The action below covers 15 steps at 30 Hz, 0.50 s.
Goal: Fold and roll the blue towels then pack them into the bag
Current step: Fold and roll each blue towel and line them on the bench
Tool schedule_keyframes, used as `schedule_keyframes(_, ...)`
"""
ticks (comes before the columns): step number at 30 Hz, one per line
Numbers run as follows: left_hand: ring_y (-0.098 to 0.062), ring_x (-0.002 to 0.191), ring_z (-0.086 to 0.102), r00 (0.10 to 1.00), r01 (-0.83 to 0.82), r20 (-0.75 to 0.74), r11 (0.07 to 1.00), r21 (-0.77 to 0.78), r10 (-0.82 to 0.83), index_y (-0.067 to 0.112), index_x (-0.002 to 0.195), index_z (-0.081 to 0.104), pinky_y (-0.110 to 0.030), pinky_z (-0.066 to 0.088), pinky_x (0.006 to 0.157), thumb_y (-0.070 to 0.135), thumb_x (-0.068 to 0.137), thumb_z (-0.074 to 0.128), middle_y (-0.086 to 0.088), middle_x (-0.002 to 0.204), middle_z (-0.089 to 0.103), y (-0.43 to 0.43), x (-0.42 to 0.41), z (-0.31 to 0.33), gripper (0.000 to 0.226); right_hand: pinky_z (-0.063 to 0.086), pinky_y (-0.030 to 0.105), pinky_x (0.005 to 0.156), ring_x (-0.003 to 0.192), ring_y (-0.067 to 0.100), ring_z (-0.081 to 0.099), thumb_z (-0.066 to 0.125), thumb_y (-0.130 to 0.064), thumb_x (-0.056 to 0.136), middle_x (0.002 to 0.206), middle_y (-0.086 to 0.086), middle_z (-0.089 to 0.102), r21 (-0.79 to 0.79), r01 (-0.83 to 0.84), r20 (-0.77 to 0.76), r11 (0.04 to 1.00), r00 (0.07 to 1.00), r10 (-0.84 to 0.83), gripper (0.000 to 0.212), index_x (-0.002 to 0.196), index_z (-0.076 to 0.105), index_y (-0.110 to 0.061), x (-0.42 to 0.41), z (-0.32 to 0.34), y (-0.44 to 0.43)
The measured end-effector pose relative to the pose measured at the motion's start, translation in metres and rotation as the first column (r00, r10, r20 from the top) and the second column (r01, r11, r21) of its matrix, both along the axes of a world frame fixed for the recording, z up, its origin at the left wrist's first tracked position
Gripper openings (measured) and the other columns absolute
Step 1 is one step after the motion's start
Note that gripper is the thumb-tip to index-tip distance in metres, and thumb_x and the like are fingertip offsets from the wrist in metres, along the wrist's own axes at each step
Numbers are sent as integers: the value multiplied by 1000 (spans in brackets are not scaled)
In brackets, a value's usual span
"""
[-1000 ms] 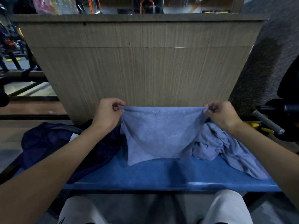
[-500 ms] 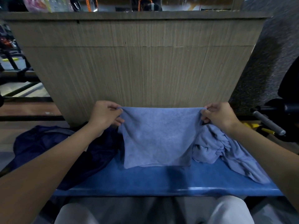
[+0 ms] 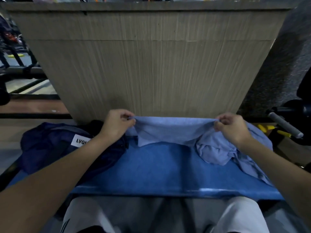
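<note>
A pale wood-grain panel (image 3: 151,64) stands straight behind a blue padded worktop (image 3: 159,167) that runs crosswise in front of the seated person's knees.

The left grip (image 3: 116,125) pinches one top corner of a light blue towel (image 3: 170,130) between thumb and curled fingers, and the right grip (image 3: 232,126) pinches the opposite corner the same way. Both are raised just above the worktop's far edge and well apart. The top hem is drawn nearly straight between them, with a slight sag. The cloth hangs as a short flap down to the far part of the worktop; I cannot tell whether its lower edge rests there. Holding it by the corners likely keeps the edges square, so this looks like a fold being lined up before it is laid down.

A dark navy bag (image 3: 50,145) with a white label (image 3: 80,140) slumps at the worktop's left end, just beside the left wrist and handy for packing. A crumpled heap of towels (image 3: 217,150) lies at the right end, under the right wrist, and trails toward the near edge. These are probably waiting their turn. The stretch of worktop between bag and heap seems meant for rolling.
</note>
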<state>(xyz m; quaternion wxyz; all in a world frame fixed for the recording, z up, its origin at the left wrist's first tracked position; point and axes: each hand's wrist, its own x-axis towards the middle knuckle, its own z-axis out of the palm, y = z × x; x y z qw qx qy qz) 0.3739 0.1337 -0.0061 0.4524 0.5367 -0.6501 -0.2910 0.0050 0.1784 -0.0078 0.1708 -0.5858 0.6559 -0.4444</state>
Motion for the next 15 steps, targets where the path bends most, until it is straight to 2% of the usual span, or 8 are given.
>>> schedule_keyframes(2, -17, 73, 66, 999, 16, 42, 998, 63, -19, 12, 85, 71, -32, 55, 75, 0, 82, 73, -11, 82, 73, 17, 5, -29, 13, 48, 35, 64, 69, 26, 59, 60, -1, 87, 70, 16, 66, 80, -20, -88, 997, 996, 27, 14, 75, 64, -4, 1, -29, 18)
schedule_keyframes(4, -14, 71, 65, 995, 35, 93, 994, 106, -45, 14, 80, 72, -30, 54, 73, 0, 80, 76, -10, 80, 73, 36, 10, -56, 15, 45, 32, 58, 63, 25, 54, 60, 3, 85, 66, 18, 63, 167, -24, -76, 986, 996, 37, 16, 70, 63, 0, 1, -62, 38)
schedule_keyframes(6, -11, 67, 64, 985, 69, 144, 983, 168, -94, 13, 76, 72, -29, 54, 69, 0, 79, 77, -12, 76, 73, 56, 14, -78, 14, 42, 29, 55, 57, 21, 51, 64, 4, 80, 57, 10, 60, 231, -10, -69, 973, 997, 26, 26, 62, 63, -15, 0, -96, 55)
schedule_keyframes(8, -13, 62, 65, 976, 100, 164, 965, 243, -142, 7, 74, 72, -35, 56, 67, 1, 79, 77, -15, 71, 72, 71, 21, -97, 9, 45, 32, 59, 56, 19, 54, 70, 1, 75, 50, -3, 59, 310, -5, -106, 951, 994, 40, 34, 54, 63, -25, -3, -125, 71)
schedule_keyframes(9, -14, 61, 65, 974, 108, 162, 954, 281, -158, 5, 75, 72, -36, 57, 66, 3, 79, 78, -15, 70, 72, 76, 23, -105, 7, 47, 33, 61, 56, 18, 55, 74, -3, 73, 49, -5, 60, 350, 0, -115, 937, 992, 43, 33, 53, 65, -27, -5, -136, 78)
schedule_keyframes(11, -8, 59, 64, 970, 113, 167, 939, 325, -175, 6, 75, 74, -27, 55, 60, 7, 79, 79, -8, 67, 72, 86, 25, -116, 7, 47, 32, 63, 55, 13, 55, 79, -10, 72, 50, -4, 61, 406, -5, -106, 914, 993, 53, 31, 51, 64, -27, -3, -146, 92)
schedule_keyframes(13, -1, 60, 62, 969, 115, 172, 940, 320, -177, 10, 71, 75, -16, 50, 60, 10, 80, 79, -2, 67, 72, 90, 24, -122, 9, 47, 35, 68, 61, 12, 54, 75, -7, 75, 58, 2, 63, 421, -41, -87, 906, 992, 86, 32, 52, 62, -25, 0, -147, 99)
schedule_keyframes(15, 0, 62, 62, 971, 113, 169, 946, 303, -170, 12, 69, 75, -13, 49, 62, 10, 81, 78, -3, 70, 72, 90, 22, -124, 12, 45, 36, 70, 64, 12, 52, 68, -4, 80, 61, 7, 62, 417, -66, -39, 907, 995, 91, 30, 55, 63, -20, 3, -146, 100)
